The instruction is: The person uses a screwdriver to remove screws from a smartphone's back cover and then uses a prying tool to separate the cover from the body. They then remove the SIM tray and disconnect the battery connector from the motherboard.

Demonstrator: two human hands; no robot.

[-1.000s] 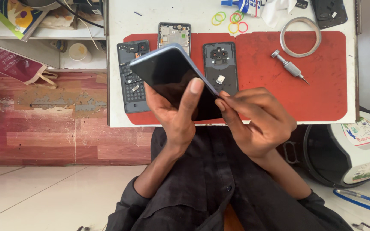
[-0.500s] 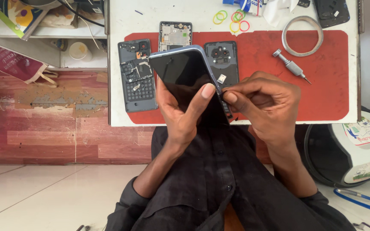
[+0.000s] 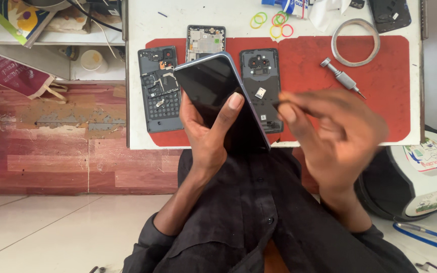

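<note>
The left hand (image 3: 206, 134) grips a dark glossy smartphone with a silvery-blue frame (image 3: 221, 98), thumb across its screen, tilted above the desk's near edge. The right hand (image 3: 337, 139) is blurred beside it — fingers pinched, on what I cannot tell. Beyond, an opened phone chassis (image 3: 159, 91), a dark back cover (image 3: 261, 86) and a small screwdriver (image 3: 341, 78) lie on the red mat (image 3: 380, 91) — reassembly looks unfinished.

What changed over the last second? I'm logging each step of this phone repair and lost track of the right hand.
The right hand has come off the phone's right edge and pulled away to the right, now blurred; whether it pinches anything is unclear. The left hand still grips the phone, thumb on the dark screen. The parts on the red mat and the screwdriver stayed put.
</note>
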